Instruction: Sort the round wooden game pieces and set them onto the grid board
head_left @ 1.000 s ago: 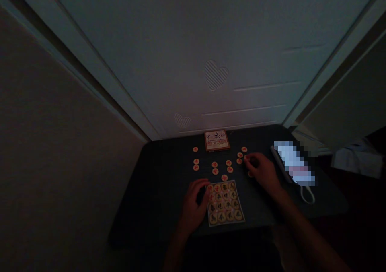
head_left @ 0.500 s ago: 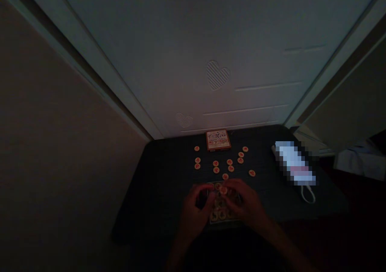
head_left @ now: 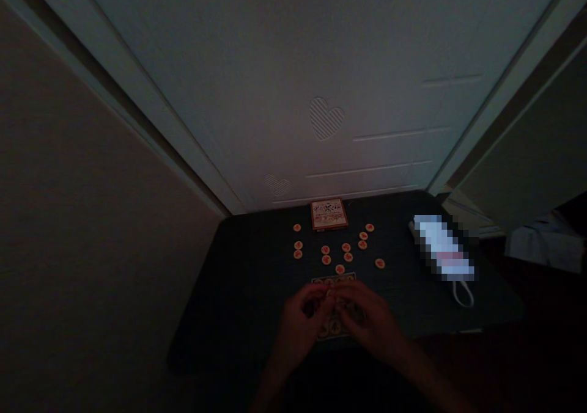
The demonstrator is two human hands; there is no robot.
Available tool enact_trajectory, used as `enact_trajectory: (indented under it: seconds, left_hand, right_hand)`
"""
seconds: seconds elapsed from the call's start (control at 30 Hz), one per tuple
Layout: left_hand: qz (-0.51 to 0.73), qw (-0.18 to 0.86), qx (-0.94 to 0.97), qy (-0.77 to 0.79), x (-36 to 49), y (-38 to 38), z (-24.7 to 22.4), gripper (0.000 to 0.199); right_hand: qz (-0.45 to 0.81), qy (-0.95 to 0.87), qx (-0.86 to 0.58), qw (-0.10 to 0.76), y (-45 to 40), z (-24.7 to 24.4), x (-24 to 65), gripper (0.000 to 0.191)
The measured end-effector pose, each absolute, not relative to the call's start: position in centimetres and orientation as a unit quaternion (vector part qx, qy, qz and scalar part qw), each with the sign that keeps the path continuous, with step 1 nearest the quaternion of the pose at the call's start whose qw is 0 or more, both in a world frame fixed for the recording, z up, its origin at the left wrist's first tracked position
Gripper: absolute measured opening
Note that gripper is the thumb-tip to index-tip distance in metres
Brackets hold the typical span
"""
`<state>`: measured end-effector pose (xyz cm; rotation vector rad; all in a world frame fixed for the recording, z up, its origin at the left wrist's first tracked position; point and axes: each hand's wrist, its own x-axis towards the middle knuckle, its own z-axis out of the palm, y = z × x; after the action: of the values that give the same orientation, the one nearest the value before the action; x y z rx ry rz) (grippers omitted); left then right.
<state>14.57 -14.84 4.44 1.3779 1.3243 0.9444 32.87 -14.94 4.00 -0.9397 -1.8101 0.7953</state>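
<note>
In the head view my left hand point(head_left: 301, 316) and my right hand point(head_left: 372, 316) meet over a shallow tray point(head_left: 347, 276) at the table's near edge. The tray holds round Chinese chess pieces in rows, partly hidden under my hands. My right hand is closed, fingertips pinched around a chess piece that is now mostly covered. My left hand is curled, its thumb and fingers pressed against the right fingertips; what it grips is hidden. Just beyond the tray lies a loose piece point(head_left: 340, 269) with red writing.
Several red-marked pieces lie scattered over the dark table point(head_left: 247, 278). A printed flat box point(head_left: 329, 214) sits at the back against the white panel point(head_left: 257, 126) with raised hearts. On the right rests a phone-like device point(head_left: 443, 248), its screen blurred, with a white loop point(head_left: 464, 294).
My fingertips have come together, and the chess piece seen in my right hand half a second ago is now mostly covered. The whole view has shifted slightly.
</note>
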Motion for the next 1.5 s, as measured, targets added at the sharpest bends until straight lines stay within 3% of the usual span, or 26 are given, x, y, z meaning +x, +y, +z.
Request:
enact_trajectory:
  seconds: [0.4, 0.83, 1.2, 1.5]
  left_hand:
    - [0.382, 0.453, 0.587, 0.552, 15.2, -14.8, 5.0, 0.024]
    - [0.371, 0.423, 0.641, 0.523, 15.2, -14.8, 5.6, 0.018]
    - [0.384, 0.441, 0.61, 0.535, 15.2, -14.9, 4.7, 0.021]
    - [0.385, 0.45, 0.566, 0.574, 15.0, -14.6, 4.9, 0.024]
  right_hand:
    - [0.39, -0.667, -0.452, 0.446, -15.2, 3.7, 32.7, 0.018]
    - [0.408, -0.656, -0.474, 0.422, -14.4, 3.4, 32.7, 0.018]
    - [0.514, -0.566, -0.489, 0.42, -14.4, 4.5, 32.5, 0.024]
    - [0.482, -0.588, -0.504, 0.409, -14.3, 4.9, 32.3, 0.019]
